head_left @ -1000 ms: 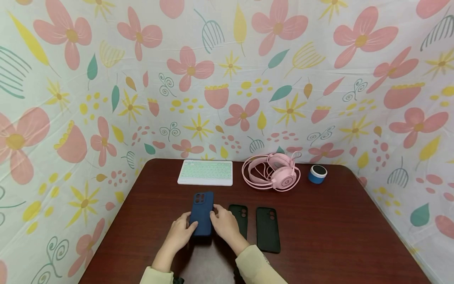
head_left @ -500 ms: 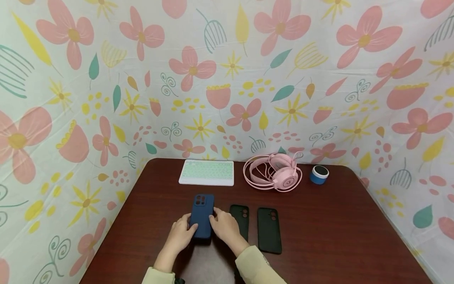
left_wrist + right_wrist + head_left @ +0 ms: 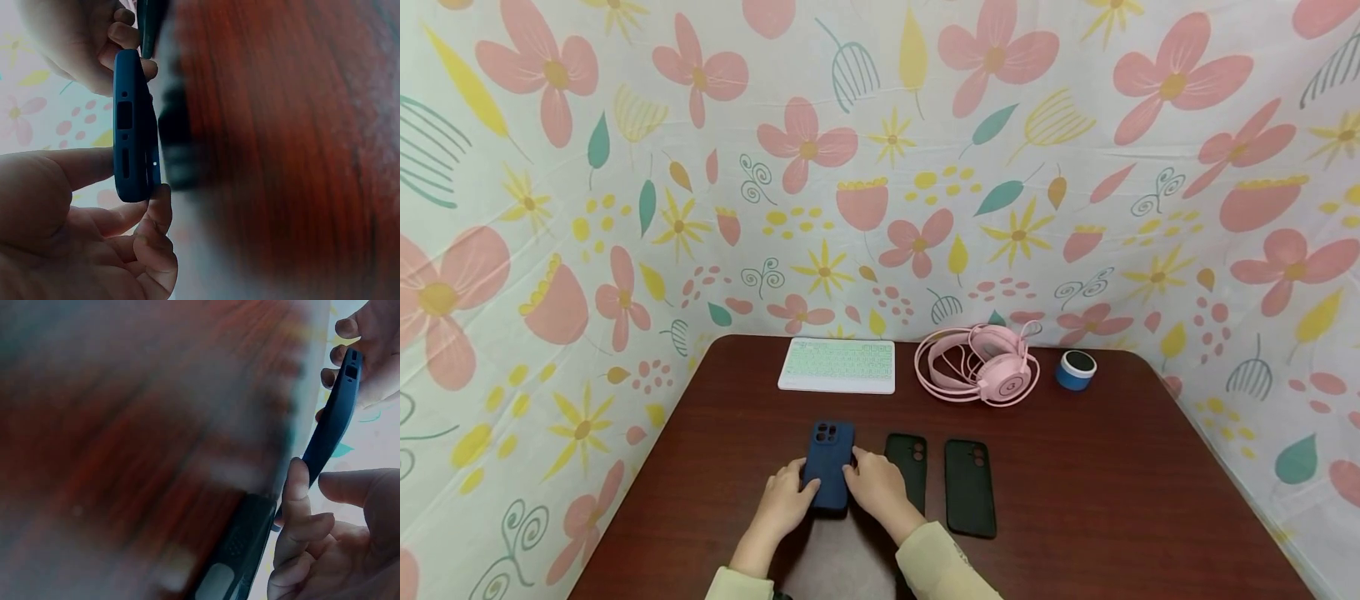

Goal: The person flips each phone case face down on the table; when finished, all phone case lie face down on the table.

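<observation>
A blue phone case [image 3: 831, 471], camera cutouts at its far end, lies back side up between both hands. My left hand [image 3: 784, 498] grips its left edge, thumb on the back and fingers at the side and under it. In the left wrist view the bottom edge of the case [image 3: 125, 131] faces the camera with its port openings. My right hand [image 3: 874, 483] pinches the right edge; in the right wrist view its index finger reaches beneath the case [image 3: 334, 415] and the thumb sits near the back. Whatever may be inside the case is hidden.
Two black phone cases, one partly behind the right hand [image 3: 910, 467] and one farther right [image 3: 970, 487], lie on the brown table [image 3: 1112, 500]. Along the back are a white keyboard [image 3: 837, 365], pink headphones [image 3: 976, 364] and a small blue-and-white round speaker [image 3: 1075, 371]. Patterned cloth surrounds the table.
The blue case has come slightly toward the person and its far end sits lower in the head view. Both hands keep their hold on it. The other things stay put.
</observation>
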The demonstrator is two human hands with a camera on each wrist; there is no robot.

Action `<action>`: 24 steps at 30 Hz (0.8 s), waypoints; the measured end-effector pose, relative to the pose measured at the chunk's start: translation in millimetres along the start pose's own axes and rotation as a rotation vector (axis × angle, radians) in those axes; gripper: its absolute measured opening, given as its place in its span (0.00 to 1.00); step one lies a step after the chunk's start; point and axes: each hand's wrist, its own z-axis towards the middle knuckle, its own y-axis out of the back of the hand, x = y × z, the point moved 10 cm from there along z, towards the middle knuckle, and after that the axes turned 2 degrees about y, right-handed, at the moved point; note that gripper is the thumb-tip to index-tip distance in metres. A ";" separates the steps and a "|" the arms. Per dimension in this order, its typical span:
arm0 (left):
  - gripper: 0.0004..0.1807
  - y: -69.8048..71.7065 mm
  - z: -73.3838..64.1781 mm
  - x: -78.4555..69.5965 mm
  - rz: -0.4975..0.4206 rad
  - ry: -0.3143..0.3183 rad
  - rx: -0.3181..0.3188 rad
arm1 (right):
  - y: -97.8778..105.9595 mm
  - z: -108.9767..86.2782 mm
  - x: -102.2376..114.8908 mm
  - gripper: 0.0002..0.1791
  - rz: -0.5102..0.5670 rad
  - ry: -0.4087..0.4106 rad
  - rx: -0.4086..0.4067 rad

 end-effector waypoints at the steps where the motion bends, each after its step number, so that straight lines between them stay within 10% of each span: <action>1: 0.30 -0.7 0.2 0.8 0.000 0.002 0.001 | -0.6 -0.1 -0.2 0.25 -0.006 0.002 0.001; 24: 0.28 -3.0 -0.5 4.0 0.086 0.026 -0.018 | -5.1 -3.6 0.0 0.26 -0.022 -0.011 0.049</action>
